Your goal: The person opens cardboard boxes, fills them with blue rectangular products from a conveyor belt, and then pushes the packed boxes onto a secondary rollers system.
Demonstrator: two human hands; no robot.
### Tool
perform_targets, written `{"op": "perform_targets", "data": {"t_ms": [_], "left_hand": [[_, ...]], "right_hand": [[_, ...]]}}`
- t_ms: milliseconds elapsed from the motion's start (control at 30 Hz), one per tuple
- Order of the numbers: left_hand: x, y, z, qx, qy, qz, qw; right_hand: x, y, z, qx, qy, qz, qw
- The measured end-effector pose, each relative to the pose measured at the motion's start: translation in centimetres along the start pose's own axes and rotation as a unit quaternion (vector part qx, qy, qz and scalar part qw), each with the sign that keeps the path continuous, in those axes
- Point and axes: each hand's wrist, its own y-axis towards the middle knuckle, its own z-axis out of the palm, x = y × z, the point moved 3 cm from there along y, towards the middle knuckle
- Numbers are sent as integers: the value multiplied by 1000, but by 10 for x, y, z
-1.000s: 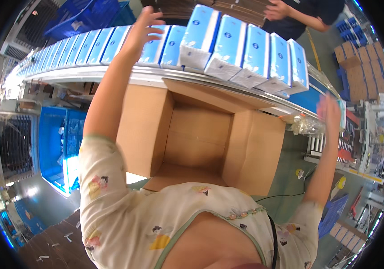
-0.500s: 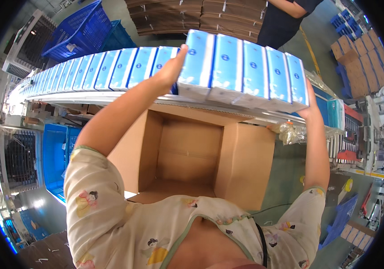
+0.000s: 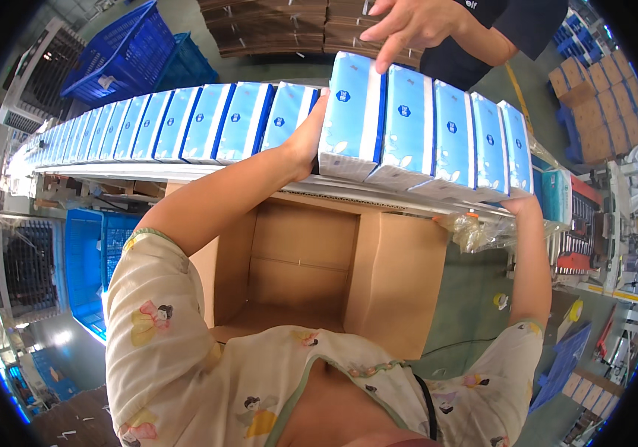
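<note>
Both your arms are raised and reach forward, elbows bent, forearms rising from the lower edge. Your left hand (image 3: 305, 141) is turned palm to the right, fingers extended upward and pressed flat against a surface, thumb side toward you. Your right arm runs nearly straight up on the right side; your right hand (image 3: 522, 203) is mostly hidden, only the wrist and heel of the palm showing, turned inward to face the left hand. Short floral sleeves cover both shoulders.
</note>
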Motion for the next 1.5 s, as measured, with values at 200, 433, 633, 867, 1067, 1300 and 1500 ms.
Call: {"op": "perform_targets", "data": {"t_ms": [200, 433, 633, 867, 1067, 1300, 1500], "left_hand": [[13, 10, 1, -14, 29, -30, 999], [14, 13, 31, -46, -14, -42, 998], [13, 13, 39, -16, -122, -24, 992], [-19, -22, 69, 4, -127, 69, 990], [-53, -58, 77, 53, -130, 103, 985], [-70, -101, 76, 111, -134, 86, 981], [-46, -181, 23, -51, -122, 58, 990]], "right_hand": [[10, 9, -13, -24, -23, -1, 999], [20, 10, -28, -32, -35, -15, 999], [17, 26, -27, -42, -29, -64, 997], [66, -62, -8, 22, -64, -143, 987], [67, -137, 29, 92, -87, -185, 975], [25, -194, 46, 128, -92, -206, 966], [-51, -228, 40, 135, -112, -187, 967]]}}
